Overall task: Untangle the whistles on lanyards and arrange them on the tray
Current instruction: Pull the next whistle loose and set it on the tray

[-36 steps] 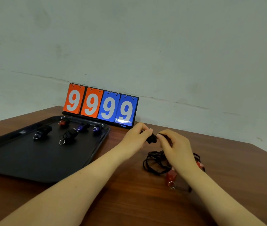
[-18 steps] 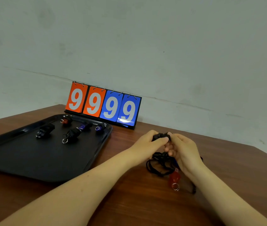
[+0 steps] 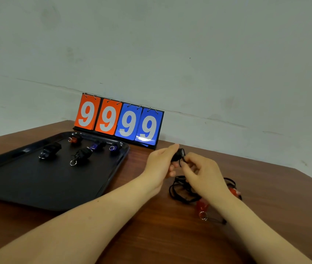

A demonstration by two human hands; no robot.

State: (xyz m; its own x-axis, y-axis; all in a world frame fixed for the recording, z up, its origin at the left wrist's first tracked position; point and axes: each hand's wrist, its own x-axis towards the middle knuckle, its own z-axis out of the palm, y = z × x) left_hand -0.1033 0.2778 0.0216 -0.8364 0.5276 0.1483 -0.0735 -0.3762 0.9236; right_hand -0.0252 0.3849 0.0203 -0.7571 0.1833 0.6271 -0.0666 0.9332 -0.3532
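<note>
My left hand [image 3: 160, 164] pinches a black whistle [image 3: 178, 155] just above the table. My right hand [image 3: 202, 174] sits beside it and pinches the thin black lanyard cord [image 3: 180, 163] under that whistle. Below the hands lies a tangle of black cords [image 3: 178, 189] with a red whistle [image 3: 201, 205] and its metal ring, and another red whistle [image 3: 234, 191] partly hidden behind my right wrist. The black tray [image 3: 37, 187] at left holds several whistles: two black [image 3: 51, 149] [image 3: 82, 154], one red [image 3: 74, 139] and two blue [image 3: 97, 144] [image 3: 114, 148].
A flip scoreboard [image 3: 119, 121] reading 9999 in orange and blue stands against the wall behind the tray. The brown wooden table [image 3: 151, 235] ends at a corner on the far right. A pale wall rises close behind.
Both hands rose slightly with the black whistle. The right hand shifted from gripping the whistle to pinching the cord below it, drawing it away from the pile.
</note>
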